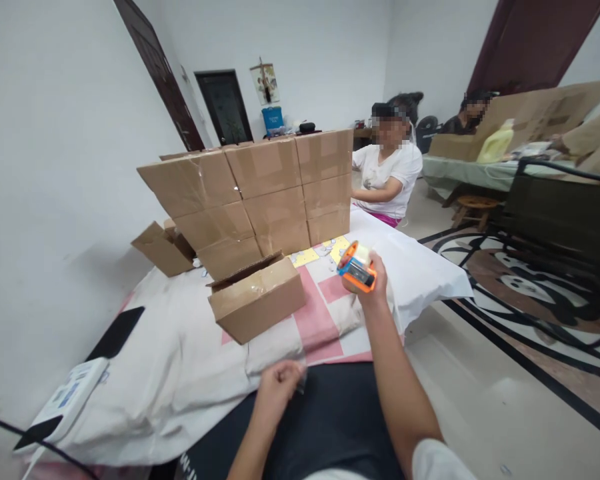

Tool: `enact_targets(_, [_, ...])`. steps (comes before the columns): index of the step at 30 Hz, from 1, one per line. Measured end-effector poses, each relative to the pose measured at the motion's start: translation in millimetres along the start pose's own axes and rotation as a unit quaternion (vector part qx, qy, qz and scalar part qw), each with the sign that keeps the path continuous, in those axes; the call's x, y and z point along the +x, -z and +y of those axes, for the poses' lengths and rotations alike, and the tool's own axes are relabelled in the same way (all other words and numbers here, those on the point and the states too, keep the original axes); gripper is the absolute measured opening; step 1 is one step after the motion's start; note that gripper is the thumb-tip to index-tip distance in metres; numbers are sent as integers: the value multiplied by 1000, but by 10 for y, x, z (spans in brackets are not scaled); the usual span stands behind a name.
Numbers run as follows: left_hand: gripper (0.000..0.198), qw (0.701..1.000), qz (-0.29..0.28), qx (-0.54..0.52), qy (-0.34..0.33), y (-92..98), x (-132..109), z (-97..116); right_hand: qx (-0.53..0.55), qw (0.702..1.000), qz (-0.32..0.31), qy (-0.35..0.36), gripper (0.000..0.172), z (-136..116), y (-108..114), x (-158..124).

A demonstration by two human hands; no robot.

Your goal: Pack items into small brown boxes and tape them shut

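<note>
My right hand (375,277) is wrapped round an orange and blue tape dispenser (359,275), raised over the right part of the table. A pale roll of tape shows on it. My left hand (281,383) is closed in a pinch near the table's front edge, above my dark lap. Something thin and see-through seems to be at its fingertips, too blurred to name. Between my hands and the stacked boxes lies a single cardboard box (260,298), with a flap raised along its far top edge. Neither hand touches this box.
A wall of stacked cardboard boxes (275,193) stands across the table's far side. Left of it sits an open carton (164,250). A white power device (70,393) and a black pad (116,332) lie at left. Beyond the table, a person (390,167) in white sits.
</note>
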State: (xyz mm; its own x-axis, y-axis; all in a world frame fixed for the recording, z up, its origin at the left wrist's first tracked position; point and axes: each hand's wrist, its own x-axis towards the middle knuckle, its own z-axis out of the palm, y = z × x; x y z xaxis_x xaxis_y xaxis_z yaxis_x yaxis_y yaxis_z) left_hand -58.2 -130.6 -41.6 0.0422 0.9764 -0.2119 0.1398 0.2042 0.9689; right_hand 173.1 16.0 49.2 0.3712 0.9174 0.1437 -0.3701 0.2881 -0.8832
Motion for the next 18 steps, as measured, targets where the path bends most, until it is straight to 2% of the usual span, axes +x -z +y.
enact_targets(1, [55, 999, 33, -8, -37, 89, 17, 79, 11, 1000, -14, 25, 50, -67, -39, 128])
enact_targets(3, [51, 994, 58, -45, -78, 252, 66, 271, -22, 996, -62, 63, 39, -100, -181, 377])
enact_targets(6, [53, 989, 70, -76, -103, 361, 119, 463, -123, 981, -151, 22, 24, 64, -463, 695])
enact_targets(8, [58, 989, 69, -84, -103, 352, 126, 493, -155, 973, -171, -21, 13, 245, -622, 842])
enact_targets(11, [68, 989, 63, -88, -102, 329, 127, 485, -176, 972, -146, -52, 7, 494, -743, 952])
enact_targets(14, [75, 988, 60, -77, -121, 364, 135, 508, -194, 975, -87, -58, 4, 594, -708, 910])
enact_targets(16, [72, 986, 68, -65, -138, 402, 147, 536, -193, 981, -20, -14, 12, 561, -632, 750])
enact_targets(18, [65, 983, 83, -50, -153, 429, 165, 556, -171, 983, 10, 69, 20, 482, -556, 444])
